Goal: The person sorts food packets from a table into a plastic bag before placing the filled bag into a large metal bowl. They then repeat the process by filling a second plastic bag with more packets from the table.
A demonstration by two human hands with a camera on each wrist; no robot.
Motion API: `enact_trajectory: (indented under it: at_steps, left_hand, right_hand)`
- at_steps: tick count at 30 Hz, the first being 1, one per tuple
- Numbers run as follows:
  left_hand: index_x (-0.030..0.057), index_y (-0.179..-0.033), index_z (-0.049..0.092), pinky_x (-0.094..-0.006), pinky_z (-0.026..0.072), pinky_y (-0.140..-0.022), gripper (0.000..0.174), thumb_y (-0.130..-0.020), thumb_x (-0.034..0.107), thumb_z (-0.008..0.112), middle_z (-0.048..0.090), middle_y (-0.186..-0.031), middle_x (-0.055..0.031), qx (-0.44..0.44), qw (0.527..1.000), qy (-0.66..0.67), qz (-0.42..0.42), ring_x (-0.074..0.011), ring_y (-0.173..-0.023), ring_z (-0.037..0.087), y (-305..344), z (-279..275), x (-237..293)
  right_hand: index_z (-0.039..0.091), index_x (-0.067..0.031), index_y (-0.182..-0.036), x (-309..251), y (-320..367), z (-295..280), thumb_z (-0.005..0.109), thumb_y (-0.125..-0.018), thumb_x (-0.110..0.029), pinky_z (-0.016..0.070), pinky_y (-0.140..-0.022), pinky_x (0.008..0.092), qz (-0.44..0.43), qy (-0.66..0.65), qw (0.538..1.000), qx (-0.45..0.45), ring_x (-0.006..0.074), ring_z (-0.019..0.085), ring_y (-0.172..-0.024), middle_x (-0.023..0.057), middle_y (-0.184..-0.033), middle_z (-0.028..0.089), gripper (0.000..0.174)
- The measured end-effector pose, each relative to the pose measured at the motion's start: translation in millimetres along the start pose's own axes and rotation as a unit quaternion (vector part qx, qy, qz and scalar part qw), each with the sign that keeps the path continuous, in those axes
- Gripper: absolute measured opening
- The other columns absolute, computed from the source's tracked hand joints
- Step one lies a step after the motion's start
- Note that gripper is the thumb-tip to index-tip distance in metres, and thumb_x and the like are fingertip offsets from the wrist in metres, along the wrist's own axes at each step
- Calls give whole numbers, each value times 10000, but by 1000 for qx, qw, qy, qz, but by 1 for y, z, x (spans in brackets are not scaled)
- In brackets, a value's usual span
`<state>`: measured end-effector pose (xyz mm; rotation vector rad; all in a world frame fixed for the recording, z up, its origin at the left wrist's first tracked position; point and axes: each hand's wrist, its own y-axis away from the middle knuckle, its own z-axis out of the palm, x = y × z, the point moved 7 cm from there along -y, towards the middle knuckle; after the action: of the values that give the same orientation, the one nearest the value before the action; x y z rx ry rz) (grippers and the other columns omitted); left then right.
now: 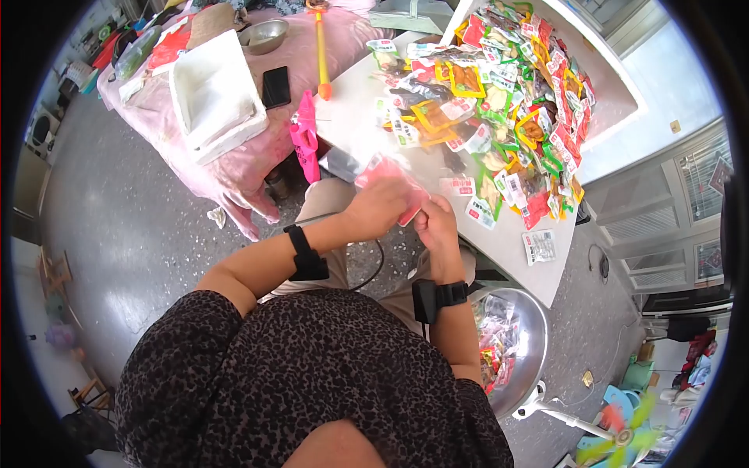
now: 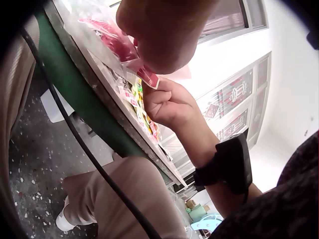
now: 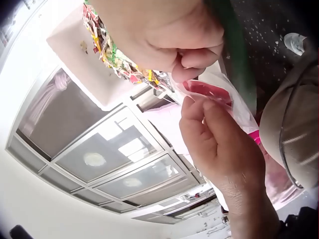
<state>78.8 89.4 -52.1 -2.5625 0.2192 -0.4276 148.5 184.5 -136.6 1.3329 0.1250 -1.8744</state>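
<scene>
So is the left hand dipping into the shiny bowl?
No, the left hand and right hand hold a reddish bag near the white table.

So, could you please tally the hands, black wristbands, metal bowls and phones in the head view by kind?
Hands: 2 (left hand, right hand)
Black wristbands: 2
Metal bowls: 2 (small bowl, large bowl)
Phone: 1
Total: 7

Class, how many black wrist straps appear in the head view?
2. The first strap is round the wrist of the left hand; the second strap is round the wrist of the right hand. None appears hidden.
</scene>
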Motion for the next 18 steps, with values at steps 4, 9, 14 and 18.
enact_trajectory:
  at_steps: [4,9,14,18]
  left_hand:
    - [34,-817,530,-401,336,-855,227,-598,86,553,481,-1016,-101,12,997,69,10,-289,-1012,418,-1,0,-1]
    - [38,-811,525,-400,344,-851,211,-603,68,545,486,-1003,-103,28,997,57,42,-292,-1021,417,1,-4,4]
    - [42,-821,522,-402,338,-858,204,-619,67,532,490,-1001,-111,-9,997,80,7,-295,-1007,430,-3,-1,-1]
    - [47,-824,522,-391,338,-858,181,-645,70,514,499,-989,-123,-16,993,96,-60,-295,-989,441,-3,9,-23]
  right_hand:
    - [472,-53,-733,7,5,13,434,-739,-18,271,-311,191,-15,50,999,-12,88,397,-369,33,-536,480,52]
    - [454,-60,-697,11,4,17,384,-703,29,307,-349,207,-59,-70,995,31,105,435,-428,48,-564,485,113]
    - [460,-49,-731,28,-33,13,379,-694,44,401,-438,263,-10,-200,978,-58,157,502,-552,71,-669,505,129]
    - [482,-3,-826,14,-29,32,391,-710,28,459,-592,308,-23,-176,984,-15,204,538,-699,97,-789,521,150]
